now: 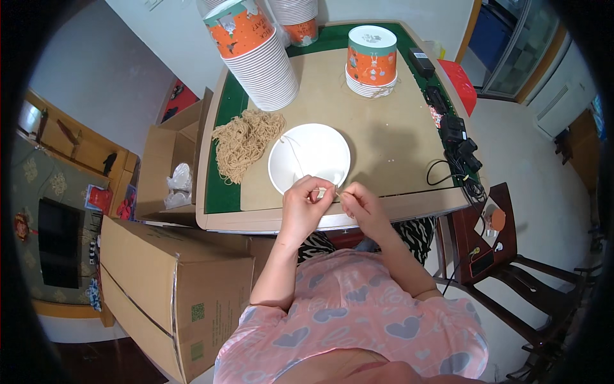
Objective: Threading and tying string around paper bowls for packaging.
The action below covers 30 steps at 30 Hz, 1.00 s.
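Note:
My left hand [306,203] and my right hand [358,203] meet at the near rim of a white paper bowl [310,153] on the table. Both pinch a thin tan string [295,153] that runs from my fingertips up across the inside of the bowl. The left hand also holds the bowl's near edge. A loose heap of the same tan strings [244,142] lies just left of the bowl. A short stack of orange-and-white paper bowls [371,61] stands upside down behind it.
A tall leaning stack of bowls [256,51] rises at the back left, another stack [297,19] behind it. Black chargers and cables [457,144] line the table's right edge. Cardboard boxes [173,281] stand at my left, a wooden chair [505,269] at my right.

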Available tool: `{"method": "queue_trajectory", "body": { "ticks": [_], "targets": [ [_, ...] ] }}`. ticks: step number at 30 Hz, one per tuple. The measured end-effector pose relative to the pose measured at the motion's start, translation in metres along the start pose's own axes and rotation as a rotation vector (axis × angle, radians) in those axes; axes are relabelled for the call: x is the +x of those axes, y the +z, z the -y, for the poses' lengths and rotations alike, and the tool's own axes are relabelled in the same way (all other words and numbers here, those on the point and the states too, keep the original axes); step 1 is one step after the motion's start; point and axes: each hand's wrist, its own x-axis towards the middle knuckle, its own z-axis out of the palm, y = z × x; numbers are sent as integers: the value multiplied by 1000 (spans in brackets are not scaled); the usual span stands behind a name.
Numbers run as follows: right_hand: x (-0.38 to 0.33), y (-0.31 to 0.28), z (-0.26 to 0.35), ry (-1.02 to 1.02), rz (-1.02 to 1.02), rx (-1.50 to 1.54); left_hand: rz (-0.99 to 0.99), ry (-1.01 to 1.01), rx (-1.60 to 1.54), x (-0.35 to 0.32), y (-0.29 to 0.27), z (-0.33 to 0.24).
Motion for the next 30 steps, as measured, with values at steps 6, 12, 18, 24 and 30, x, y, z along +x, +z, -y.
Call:
{"method": "queue_trajectory", "body": {
  "ticks": [6,12,18,24,30],
  "targets": [
    [5,-5,5,14,-114,126,73,18,-41,0,-5,0],
    [13,6,0,-50,-263,44,204,123,55,1,-5,2],
    [11,-7,4,187,-50,111,164,123,87,-1,-6,-1],
    [10,-9,-3,-99,-27,62,139,76,35,0,-4,3],
    [11,-8,-6,-116,-47,82,111,33,37,-1,-3,4]
  ]
}}
